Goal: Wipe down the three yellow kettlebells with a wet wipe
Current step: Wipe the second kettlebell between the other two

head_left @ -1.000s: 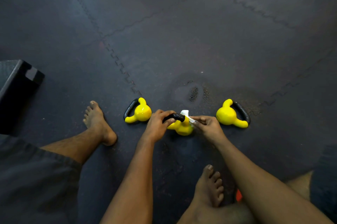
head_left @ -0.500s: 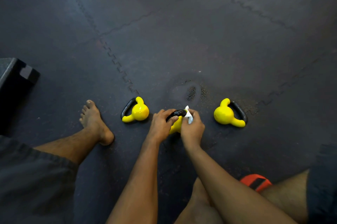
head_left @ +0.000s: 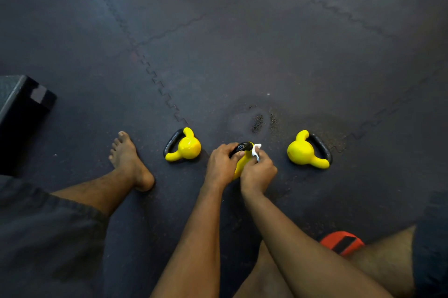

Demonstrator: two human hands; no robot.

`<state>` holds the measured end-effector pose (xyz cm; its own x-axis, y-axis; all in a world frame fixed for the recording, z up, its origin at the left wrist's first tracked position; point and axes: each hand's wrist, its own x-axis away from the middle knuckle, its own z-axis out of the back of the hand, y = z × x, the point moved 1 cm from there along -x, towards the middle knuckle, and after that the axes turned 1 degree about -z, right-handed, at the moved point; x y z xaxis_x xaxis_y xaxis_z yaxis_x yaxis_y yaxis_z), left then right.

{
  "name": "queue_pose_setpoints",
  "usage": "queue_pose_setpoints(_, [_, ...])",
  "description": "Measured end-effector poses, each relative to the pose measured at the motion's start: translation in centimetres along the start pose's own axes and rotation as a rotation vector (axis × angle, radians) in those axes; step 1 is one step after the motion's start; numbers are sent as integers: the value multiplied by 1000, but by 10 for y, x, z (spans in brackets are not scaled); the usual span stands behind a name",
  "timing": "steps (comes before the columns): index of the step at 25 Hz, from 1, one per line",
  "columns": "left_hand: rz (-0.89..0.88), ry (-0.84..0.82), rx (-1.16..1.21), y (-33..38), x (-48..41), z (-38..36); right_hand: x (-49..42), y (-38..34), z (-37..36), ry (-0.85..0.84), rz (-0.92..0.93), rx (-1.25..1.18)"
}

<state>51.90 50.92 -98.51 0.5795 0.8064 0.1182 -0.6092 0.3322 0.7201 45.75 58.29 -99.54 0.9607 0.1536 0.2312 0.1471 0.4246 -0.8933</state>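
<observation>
Three small yellow kettlebells with black handles are on the dark rubber floor. The left kettlebell (head_left: 186,146) and the right kettlebell (head_left: 306,152) lie on their sides, untouched. Between them is the middle kettlebell (head_left: 242,163), mostly covered by my hands. My left hand (head_left: 221,164) grips its black handle. My right hand (head_left: 258,172) presses a white wet wipe (head_left: 256,151) against its yellow body; only a small corner of the wipe shows.
My bare left foot (head_left: 128,161) rests on the floor left of the kettlebells. A dark box (head_left: 19,113) stands at the left edge. An orange and black object (head_left: 341,242) lies beside my right leg. A worn patch (head_left: 257,123) marks the mat behind the kettlebells.
My right hand came in from the right side of the middle kettlebell and now covers its front with the wipe. My right foot has drawn back out of sight, uncovering the orange object.
</observation>
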Motion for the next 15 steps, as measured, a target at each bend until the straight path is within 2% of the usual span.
queue_pose_setpoints(3, [14, 18, 13, 2, -1, 2, 1, 9, 15, -67, 131, 20])
queue_pose_setpoints(6, [25, 29, 6, 1, -1, 0, -25, 13, 24, 23, -5, 42])
queue_pose_setpoints(10, [40, 54, 29, 4, -1, -4, -2, 20, 9, -162, 106, 76])
queue_pose_setpoints(15, [69, 73, 25, 4, -3, -2, 19, 36, 11, -212, 68, 88])
